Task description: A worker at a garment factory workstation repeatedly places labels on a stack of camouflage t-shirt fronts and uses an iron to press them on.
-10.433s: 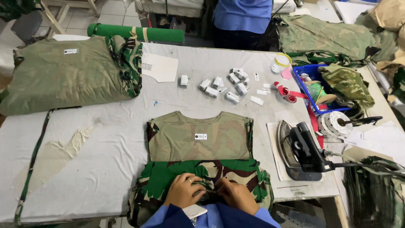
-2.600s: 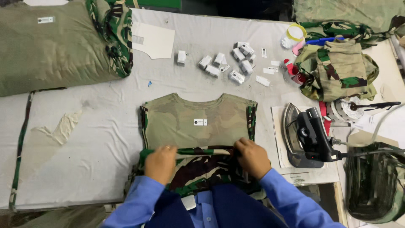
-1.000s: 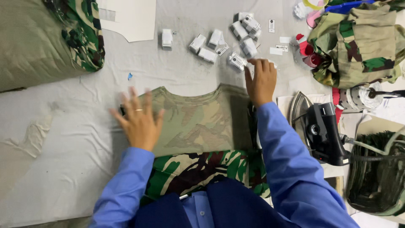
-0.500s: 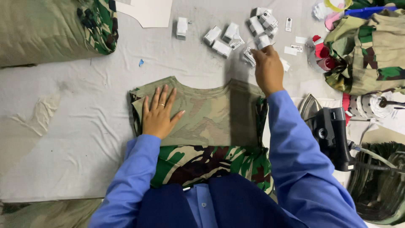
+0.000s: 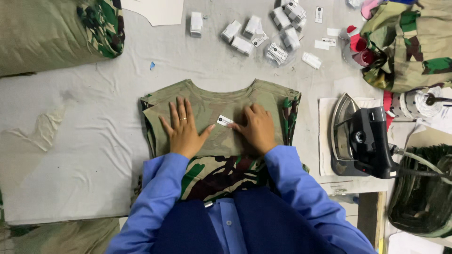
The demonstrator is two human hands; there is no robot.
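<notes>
Left hand (image 5: 182,128) is lying flat, fingers spread, on the olive garment (image 5: 219,117) at frame centre. Right hand (image 5: 256,128) is pinching the small white label (image 5: 224,121), its long axis slanting down-right, fingertips just right of it.

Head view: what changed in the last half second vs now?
The right hand came back from the small white label bundles at the table's far edge and now presses a small white label onto the folded olive camouflage garment. The left hand stays flat on the garment. The black steam iron is unmoved.
</notes>
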